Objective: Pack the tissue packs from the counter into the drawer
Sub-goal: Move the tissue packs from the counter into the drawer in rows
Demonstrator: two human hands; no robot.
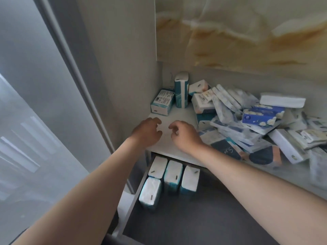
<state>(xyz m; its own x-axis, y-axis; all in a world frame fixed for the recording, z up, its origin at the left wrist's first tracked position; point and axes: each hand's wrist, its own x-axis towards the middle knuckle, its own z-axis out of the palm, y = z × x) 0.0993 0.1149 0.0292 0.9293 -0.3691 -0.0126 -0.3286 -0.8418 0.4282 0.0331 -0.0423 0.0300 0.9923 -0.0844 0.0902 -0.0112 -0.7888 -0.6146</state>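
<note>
With both your left hand [147, 132] and right hand [185, 136] empty, fingers loosely curled over the bare tabletop [177, 117], reach for the upright teal pack [181, 90] at the back corner, grip its sides squarely, and stand it beside the four packs [172, 175] already in the drawer [203, 218].

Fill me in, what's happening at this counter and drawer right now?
A person is packing tissue packs into the open drawer below the counter. Both the left hand and the right hand hover empty over a bare patch of counter, fingers curled. Four packs already stand at the drawer's back left; most of the drawer floor is bare. A large loose pile of packs remains on the counter to the right, and two teal packs sit in the back corner.
</note>
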